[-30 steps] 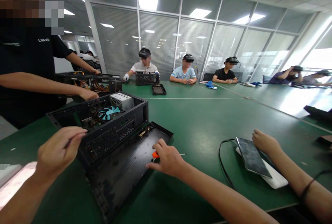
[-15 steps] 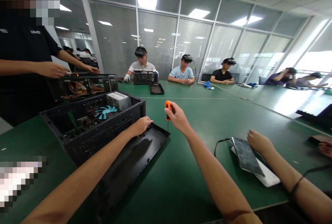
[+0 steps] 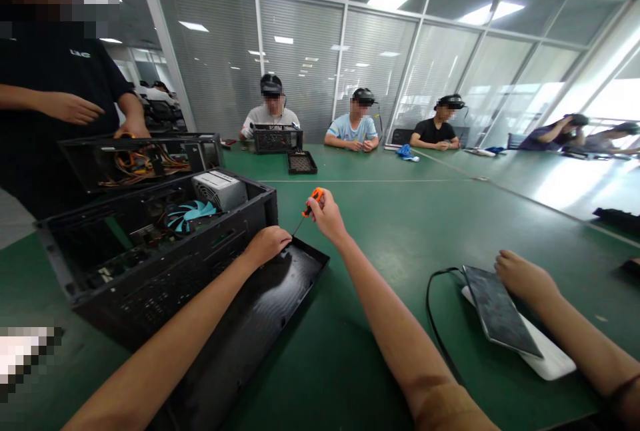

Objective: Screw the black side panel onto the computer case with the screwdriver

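Note:
My right hand (image 3: 329, 216) grips a screwdriver (image 3: 313, 200) with an orange and black handle. Its thin shaft slants down and left, so the tip comes close to the fingers of my left hand (image 3: 270, 243). Those fingers are pinched together over the far end of a black side panel (image 3: 300, 279); whatever they hold is too small or hidden to make out. Left of the panel lies an open black computer case (image 3: 165, 288). Inside it are a turquoise fan (image 3: 191, 216) and a silver power supply (image 3: 221, 190).
Behind my case, a standing person's hand (image 3: 133, 126) is at another open case (image 3: 150, 163) with coloured cables. To the right, a phone (image 3: 503, 314) lies on a white object (image 3: 553, 358), beside a co-worker's hand (image 3: 525, 279). Several people sit across the green table (image 3: 395, 218).
The screwdriver has swung from upright to slanted, its tip moving left from the panel's corner to my left fingers. My left hand stays pinched. The standing person's hands have shifted.

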`<control>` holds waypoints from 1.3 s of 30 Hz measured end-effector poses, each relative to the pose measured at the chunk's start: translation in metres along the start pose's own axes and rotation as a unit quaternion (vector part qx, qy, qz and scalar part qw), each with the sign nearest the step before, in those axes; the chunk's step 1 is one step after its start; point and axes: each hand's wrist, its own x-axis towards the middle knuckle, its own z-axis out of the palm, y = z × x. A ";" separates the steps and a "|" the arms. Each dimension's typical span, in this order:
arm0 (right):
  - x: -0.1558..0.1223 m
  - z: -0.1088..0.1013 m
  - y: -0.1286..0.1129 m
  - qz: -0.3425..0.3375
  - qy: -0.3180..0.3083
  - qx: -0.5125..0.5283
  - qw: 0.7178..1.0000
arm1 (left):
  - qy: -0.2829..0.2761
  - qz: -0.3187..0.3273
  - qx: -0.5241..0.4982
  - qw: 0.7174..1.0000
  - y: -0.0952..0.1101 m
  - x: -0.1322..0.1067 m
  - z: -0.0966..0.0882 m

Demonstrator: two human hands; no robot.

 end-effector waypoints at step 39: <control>0.007 0.017 0.037 0.047 -0.022 0.029 0.998 | 0.045 -0.105 0.096 0.989 0.009 -0.002 0.018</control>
